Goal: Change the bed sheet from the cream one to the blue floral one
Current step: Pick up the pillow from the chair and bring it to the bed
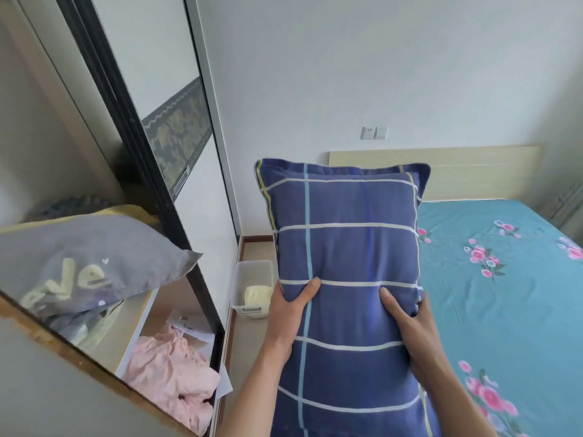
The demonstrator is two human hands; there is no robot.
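From the head camera, we see the blue floral sheet (492,279) already spread over the bed (441,171), lying fairly flat up to the pale wooden headboard, with only soft creases across its middle. We judge the main swap to be done: no cream sheet shows on the mattress, and a folded cream-coloured cloth (257,296) sits in the white bin (252,272) on the floor between the wardrobe and the bed, which may well be the old sheet, though we cannot tell for certain. We hold a dark blue checked pillow (344,279) upright in front of us, just beside the near left edge of the bed. Our left hand (288,313) grips its left side with the thumb pressed into the front, and our right hand (407,323) grips its right side the same way, the fingers of both wrapped behind and out of sight. To our left the wardrobe (151,171) stands open, with a grey pillow (88,260) resting on a shelf and a pink garment (167,380) heaped below it. What seems left, as we judge it, is dressing the bed: setting this pillow at the headboard end, perhaps fetching the grey one too, and smoothing the remaining creases. The far and right edges of the bed lie partly out of frame, so we cannot say whether the sheet is tucked in there.
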